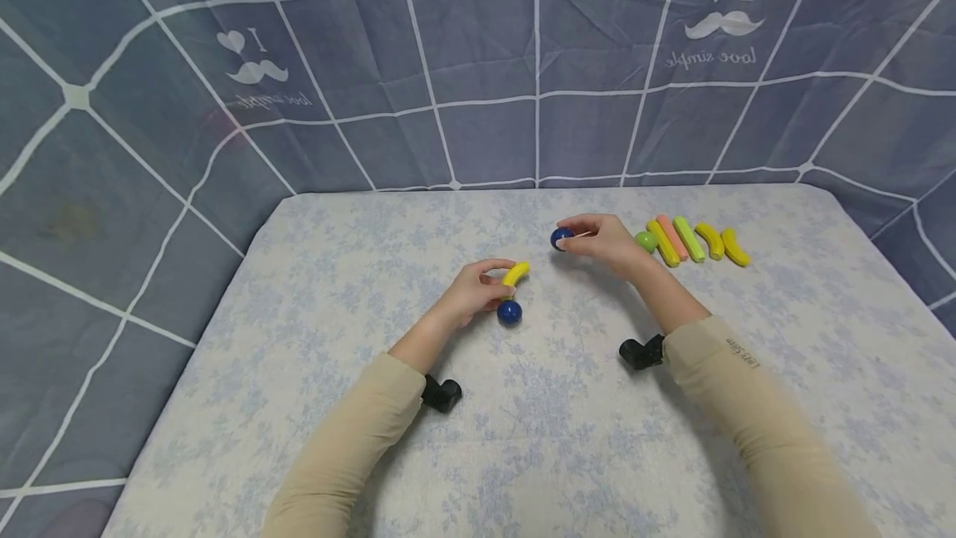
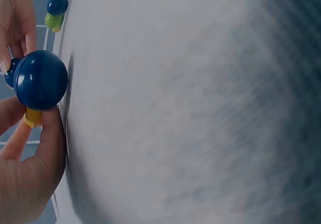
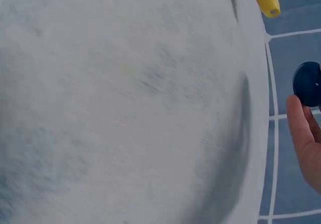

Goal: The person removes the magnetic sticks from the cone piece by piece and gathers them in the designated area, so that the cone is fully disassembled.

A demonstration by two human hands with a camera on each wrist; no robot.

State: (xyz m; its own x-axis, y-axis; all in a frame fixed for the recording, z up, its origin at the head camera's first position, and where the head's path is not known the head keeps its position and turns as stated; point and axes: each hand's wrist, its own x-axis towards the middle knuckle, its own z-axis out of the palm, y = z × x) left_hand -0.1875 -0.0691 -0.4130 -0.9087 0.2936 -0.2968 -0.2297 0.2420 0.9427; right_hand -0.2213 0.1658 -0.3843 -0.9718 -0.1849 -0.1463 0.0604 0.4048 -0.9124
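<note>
My left hand (image 1: 472,293) grips a short curved yellow stick (image 1: 517,273) near the middle of the table. A shiny blue ball (image 1: 509,312) sits at the stick's lower end; in the left wrist view this ball (image 2: 42,81) hides most of the stick. Farther back and to the right, my right hand (image 1: 607,243) pinches a second blue ball (image 1: 561,238) between thumb and fingers. In the right wrist view, that ball (image 3: 307,84) is at the right edge, apart from the yellow stick (image 3: 266,0) above it.
Right of my right hand lie a green ball (image 1: 646,242), a straight yellow stick (image 1: 662,243), an orange stick (image 1: 673,238), a light green stick (image 1: 689,239) and two curved yellow sticks (image 1: 735,247). Another blue ball (image 2: 57,4) shows beside the green one. A tiled-pattern curtain (image 1: 485,65) hangs behind the table.
</note>
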